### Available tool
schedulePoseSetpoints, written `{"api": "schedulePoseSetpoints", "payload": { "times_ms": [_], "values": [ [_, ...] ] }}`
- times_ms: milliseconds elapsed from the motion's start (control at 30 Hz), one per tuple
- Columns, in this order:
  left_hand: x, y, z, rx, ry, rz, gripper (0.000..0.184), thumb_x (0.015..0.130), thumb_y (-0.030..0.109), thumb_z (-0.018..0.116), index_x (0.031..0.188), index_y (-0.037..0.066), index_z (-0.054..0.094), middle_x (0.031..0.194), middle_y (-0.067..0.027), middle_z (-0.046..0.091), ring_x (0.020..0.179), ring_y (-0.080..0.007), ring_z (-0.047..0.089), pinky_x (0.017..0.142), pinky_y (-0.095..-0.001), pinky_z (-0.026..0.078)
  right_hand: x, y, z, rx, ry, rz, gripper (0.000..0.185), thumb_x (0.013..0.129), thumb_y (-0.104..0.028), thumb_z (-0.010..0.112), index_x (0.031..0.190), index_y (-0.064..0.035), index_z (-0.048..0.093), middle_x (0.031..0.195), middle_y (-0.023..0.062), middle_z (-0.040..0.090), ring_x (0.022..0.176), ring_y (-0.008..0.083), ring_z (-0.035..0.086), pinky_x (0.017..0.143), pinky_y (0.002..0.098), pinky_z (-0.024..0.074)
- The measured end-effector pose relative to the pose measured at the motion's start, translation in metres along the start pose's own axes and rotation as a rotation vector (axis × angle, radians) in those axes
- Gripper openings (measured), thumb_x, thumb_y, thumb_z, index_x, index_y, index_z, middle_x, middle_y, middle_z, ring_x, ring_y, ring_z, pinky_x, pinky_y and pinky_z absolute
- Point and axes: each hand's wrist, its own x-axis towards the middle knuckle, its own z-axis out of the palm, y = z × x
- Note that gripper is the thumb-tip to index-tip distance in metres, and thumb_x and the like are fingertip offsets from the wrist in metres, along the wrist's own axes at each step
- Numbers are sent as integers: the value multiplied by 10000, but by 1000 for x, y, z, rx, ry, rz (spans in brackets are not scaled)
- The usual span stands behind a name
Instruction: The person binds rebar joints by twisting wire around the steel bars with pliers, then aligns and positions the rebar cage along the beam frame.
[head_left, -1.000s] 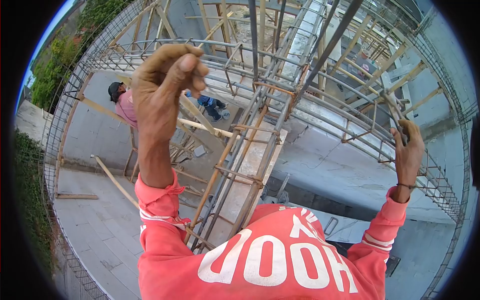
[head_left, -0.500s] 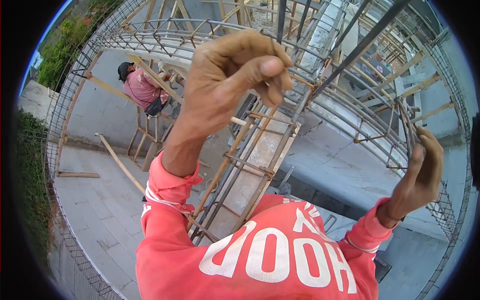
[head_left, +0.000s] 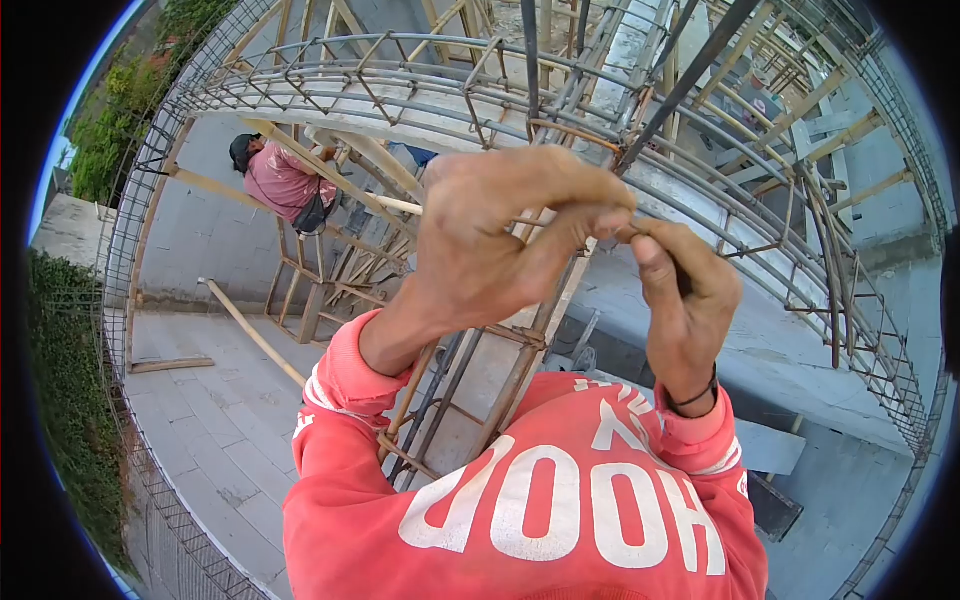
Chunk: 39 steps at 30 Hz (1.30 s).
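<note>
My left hand (head_left: pixel 500 240) is raised in front of me with its thumb and fingers pinched together. My right hand (head_left: pixel 690 300), also pinched, meets it fingertip to fingertip. Whatever lies between the fingertips is too small to make out. Behind the hands runs a rebar cage (head_left: pixel 440 400) of long bars with square stirrups, sloping down toward my chest. Just beyond the fingertips, several bars cross at a junction (head_left: pixel 620 150), where upright dark bars (head_left: pixel 690 85) rise. To the right, a bunch of thin bars or wires (head_left: pixel 828 270) hangs over another cage.
A person in a pink shirt and dark cap (head_left: pixel 285 180) works below left among wooden props (head_left: pixel 290 290). A long pole (head_left: pixel 255 335) leans on the grey block wall (head_left: pixel 200 430). A curved rebar cage (head_left: pixel 380 70) spans the far side. Mesh runs along both outer edges.
My right hand has left the hanging bunch at the right and come inward to my left hand. My left hand has moved down and slightly right, still pinched.
</note>
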Motion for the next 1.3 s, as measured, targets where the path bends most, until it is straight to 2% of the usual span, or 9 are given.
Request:
{"api": "schedulePoseSetpoints", "payload": {
  "times_ms": [33,133,267,333,467,567,867,967,1300],
  "values": [
    [3,0,-1,93,-31,110,88,829,-28,759,911,4,762,819,-100,752,718,-176,722,633,-275,549,0,1,-3,59,-7,87,132,934,-77,707,1029,14,702,795,100,693,607,178,579,591,297,457],
    [6,5,-1,107,-91,29,113,802,-8,783,909,23,767,795,-90,741,684,-190,709,615,-282,525,1,3,-11,134,-80,232,109,949,-101,702,978,4,712,722,77,654,591,100,527,544,269,404],
    [8,-1,-9,92,-129,-62,140,774,16,811,907,31,769,765,-80,727,666,-189,692,602,-289,505,0,-3,-9,123,-77,199,60,932,-73,706,942,-16,721,703,51,615,570,92,518,529,249,386],
    [8,-7,-14,85,-237,19,163,760,48,832,911,35,771,777,-83,723,649,-191,670,594,-290,488,-3,8,-3,46,-37,26,25,910,-45,717,928,-28,718,720,36,602,563,85,506,523,248,385],
    [4,-13,-19,132,-316,37,212,748,71,849,942,37,772,812,-84,731,692,-179,668,607,-282,490,-12,18,-13,37,-63,57,25,893,-21,721,916,-25,712,763,30,614,562,83,498,523,246,385],
    [4,-15,-29,114,-306,-172,253,748,108,859,974,33,771,847,-91,733,741,-175,666,644,-290,495,-26,36,-25,79,-12,257,47,914,-49,717,938,-9,706,767,19,621,563,63,500,513,236,376],
    [-11,-59,-31,2,-338,-190,272,900,239,766,958,-23,721,862,-101,688,793,-176,631,703,-300,472,-78,68,-40,199,28,558,179,999,-98,627,1147,-24,696,716,-28,572,553,13,421,480,220,319],
    [-21,-68,-28,-164,-86,-274,174,938,141,731,896,-22,690,762,-14,608,723,-84,532,656,-244,425,-95,78,-45,163,42,590,177,1002,-84,607,1148,-28,690,710,-36,555,557,12,389,484,223,293],
    [-32,-84,-24,-122,93,-415,207,945,155,746,828,3,668,735,31,580,690,-43,487,614,-220,372,-107,92,-54,-69,100,470,162,962,42,544,949,-24,691,769,31,518,651,116,407,579,290,329]
  ]
}}
